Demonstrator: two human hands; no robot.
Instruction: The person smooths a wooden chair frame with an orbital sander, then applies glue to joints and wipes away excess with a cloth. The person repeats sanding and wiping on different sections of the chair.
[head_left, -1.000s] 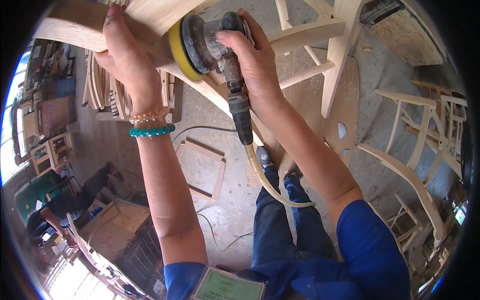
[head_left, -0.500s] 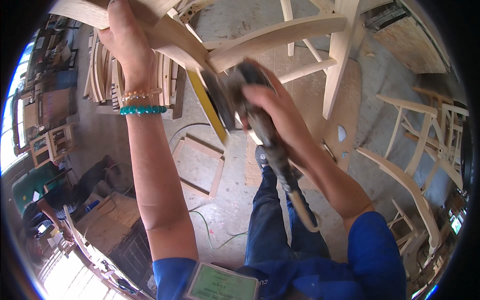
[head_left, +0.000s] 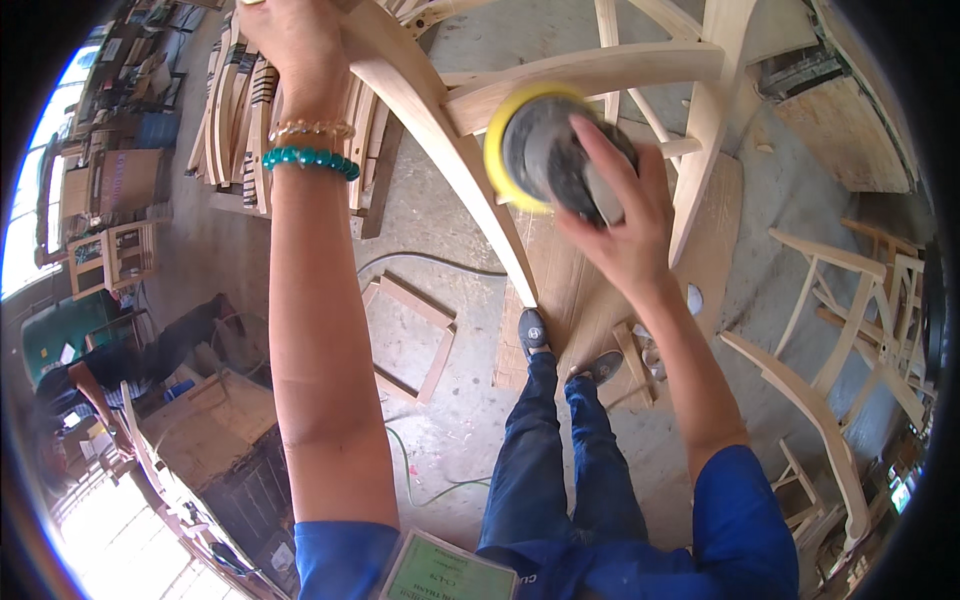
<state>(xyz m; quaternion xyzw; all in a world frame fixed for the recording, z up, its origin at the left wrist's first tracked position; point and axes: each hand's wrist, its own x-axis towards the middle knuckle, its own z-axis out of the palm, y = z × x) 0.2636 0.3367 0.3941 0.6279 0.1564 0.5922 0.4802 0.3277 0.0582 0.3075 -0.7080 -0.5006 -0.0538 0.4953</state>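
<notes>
Gripping the pale unfinished wooden chair frame (head_left: pixel 440 130) at upper left with our left hand (head_left: pixel 290 40), our right hand (head_left: pixel 620 215) clasps the yellow-padded round grey sander (head_left: pixel 545 150), best kept flat against the rail.

Yellow-padded sander (head_left: pixel 545 150) against pale chair frame (head_left: pixel 440 130)

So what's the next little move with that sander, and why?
Probably slide the sander along the rail. The right hand presses its yellow pad against the rail's near end, with bare wood running on to the right, while the left hand grips the curved leg.
</notes>
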